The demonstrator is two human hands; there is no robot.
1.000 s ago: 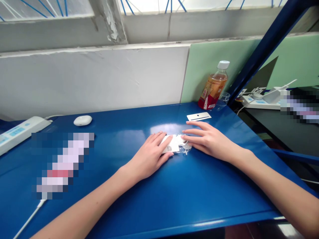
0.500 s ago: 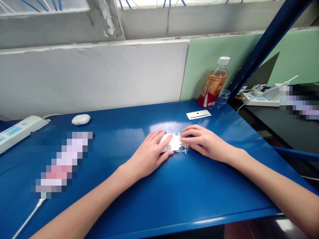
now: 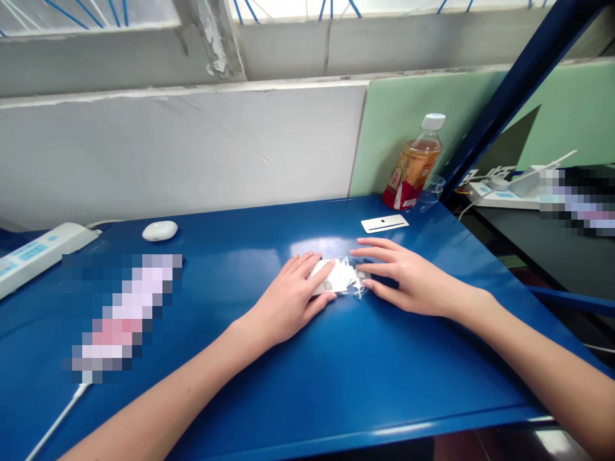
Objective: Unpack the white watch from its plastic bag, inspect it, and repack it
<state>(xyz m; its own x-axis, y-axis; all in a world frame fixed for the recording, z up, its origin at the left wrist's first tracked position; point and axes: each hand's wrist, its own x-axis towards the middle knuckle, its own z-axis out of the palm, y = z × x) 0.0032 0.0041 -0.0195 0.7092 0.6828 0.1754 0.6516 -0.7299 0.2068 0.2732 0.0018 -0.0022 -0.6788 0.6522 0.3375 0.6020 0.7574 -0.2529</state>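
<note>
A small clear plastic packet (image 3: 343, 279) with white card or paper inside lies on the blue table. My left hand (image 3: 287, 301) holds its left end against the tabletop, with the index finger across the top and the thumb along the near edge. That hand covers part of the packet. At the crinkled right end is my right hand (image 3: 407, 276), its fingers spread apart and the lower fingertips touching or just above the plastic. What exactly the packet contains is too small to make out.
Behind my right hand lie a flat white card (image 3: 384, 223) and a drink bottle (image 3: 414, 165) by a clear plastic piece (image 3: 434, 189). To the left are a white earbud case (image 3: 160, 231), a power strip (image 3: 45, 255) and a blurred-out device on a white cable (image 3: 55, 419).
My right hand has drawn slightly right and its fingers have spread from a pinch at the packet's end. My left hand stays on the packet. The view has shifted slightly.
</note>
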